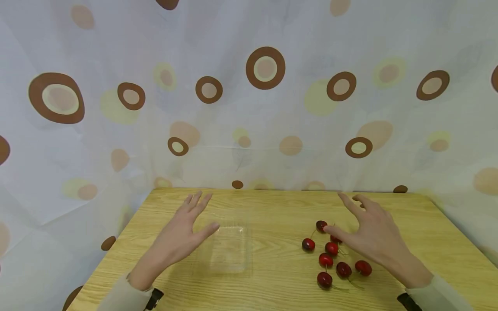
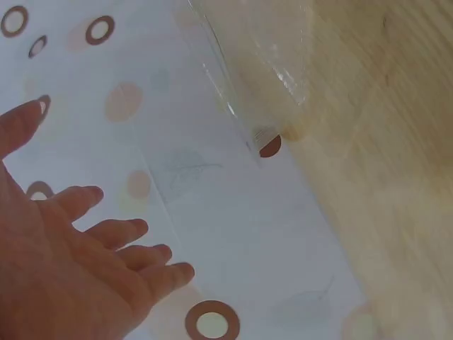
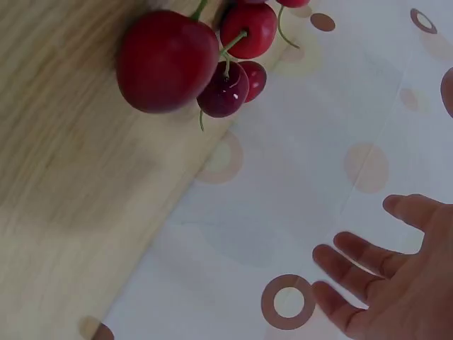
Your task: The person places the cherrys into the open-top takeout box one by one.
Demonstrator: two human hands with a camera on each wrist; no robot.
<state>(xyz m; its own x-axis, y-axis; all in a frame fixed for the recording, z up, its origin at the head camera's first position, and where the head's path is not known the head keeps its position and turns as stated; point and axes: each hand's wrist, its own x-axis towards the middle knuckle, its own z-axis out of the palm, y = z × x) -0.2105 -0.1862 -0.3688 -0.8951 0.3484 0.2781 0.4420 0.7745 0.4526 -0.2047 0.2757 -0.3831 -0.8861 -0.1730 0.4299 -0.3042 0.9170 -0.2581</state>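
My left hand (image 1: 177,237) hovers with spread fingers at the left side of a clear plastic box (image 1: 230,250), holding nothing. The box, see-through and square, also shows at the top of the left wrist view, beyond the left hand (image 2: 78,262). Over on the right, my right hand (image 1: 373,233) is held out above the table, thumb apart from the fingers and nothing in its grasp. Just left of it and partly under it lie several dark red cherries (image 1: 326,260) with thin green stems. A large cherry (image 3: 168,61) is nearest in the right wrist view, away from the right hand (image 3: 396,276).
Everything lies on a light wood-grain table (image 1: 276,220). A pale curtain (image 1: 233,116) printed with brown and beige ovals hangs behind the back edge and along both sides. Dark bands (image 1: 154,298) circle both wrists at the sleeves.
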